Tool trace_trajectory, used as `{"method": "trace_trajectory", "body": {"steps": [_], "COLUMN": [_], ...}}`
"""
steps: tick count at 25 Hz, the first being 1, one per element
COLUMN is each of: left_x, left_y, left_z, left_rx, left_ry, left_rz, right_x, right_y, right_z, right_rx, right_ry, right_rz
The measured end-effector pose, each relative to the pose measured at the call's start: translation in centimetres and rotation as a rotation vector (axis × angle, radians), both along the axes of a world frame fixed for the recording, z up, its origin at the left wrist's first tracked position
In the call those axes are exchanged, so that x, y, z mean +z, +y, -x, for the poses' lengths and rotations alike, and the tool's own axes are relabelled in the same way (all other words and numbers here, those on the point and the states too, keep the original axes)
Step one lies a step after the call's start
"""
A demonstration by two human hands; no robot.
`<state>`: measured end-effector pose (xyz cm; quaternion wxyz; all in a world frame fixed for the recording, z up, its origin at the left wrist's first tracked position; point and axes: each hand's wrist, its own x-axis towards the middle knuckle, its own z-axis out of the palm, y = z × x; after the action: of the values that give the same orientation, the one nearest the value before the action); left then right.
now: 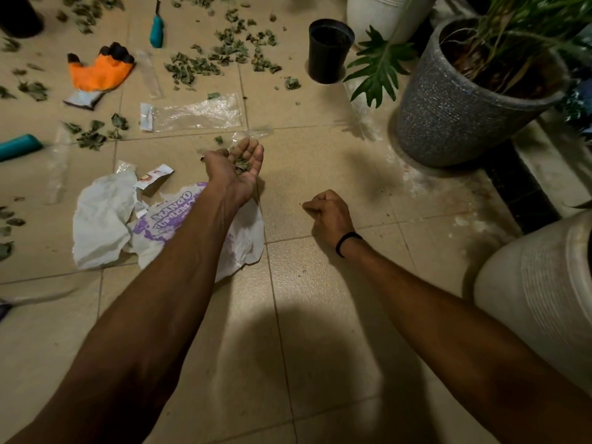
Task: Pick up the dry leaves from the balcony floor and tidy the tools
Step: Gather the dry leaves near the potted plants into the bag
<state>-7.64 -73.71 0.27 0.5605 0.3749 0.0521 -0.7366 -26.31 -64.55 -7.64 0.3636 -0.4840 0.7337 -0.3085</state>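
Observation:
My left hand point(238, 168) is palm up over the beige tiles, cupping a few dry leaves point(242, 164). My right hand point(328, 214) rests low to its right, fingers pinched together near the floor; whether it holds anything I cannot tell. Many dry leaves point(221, 56) lie scattered across the far tiles, more at the left point(91, 134). A white and purple plastic bag point(109, 219) lies crumpled under my left forearm. An orange and black glove point(99, 70) lies far left. A teal-handled tool point(156, 30) lies farther back, another teal handle point(19, 146) at the left edge.
Clear plastic sleeves point(195, 113) lie flat on the floor. A black pot point(330, 49) stands far centre, a grey speckled planter point(464, 100) with a plant at the right, white ribbed pots at far right point(381, 11) and near right point(544, 283).

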Motion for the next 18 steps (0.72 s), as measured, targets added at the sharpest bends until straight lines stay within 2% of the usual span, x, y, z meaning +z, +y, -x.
{"method": "trace_trajectory", "body": {"steps": [3, 14, 18], "left_x": [0.1, -0.7, -1.6], "left_y": [0.6, 1.2, 1.5], "left_z": [0.2, 1.6, 2.6], "left_rx": [-0.022, -0.087, -0.123], "left_ry": [-0.018, -0.024, -0.049], "left_rz": [-0.004, -0.026, -0.034], "right_x": [0.3, -0.2, -0.7], "right_y": [0.2, -0.8, -1.2], "right_z": [0.4, -0.4, -1.4], "right_rx": [0.125, 0.059, 0.163], "right_ry": [0.190, 0.249, 0.554], "right_rz": [0.056, 0.174, 0.183]}}
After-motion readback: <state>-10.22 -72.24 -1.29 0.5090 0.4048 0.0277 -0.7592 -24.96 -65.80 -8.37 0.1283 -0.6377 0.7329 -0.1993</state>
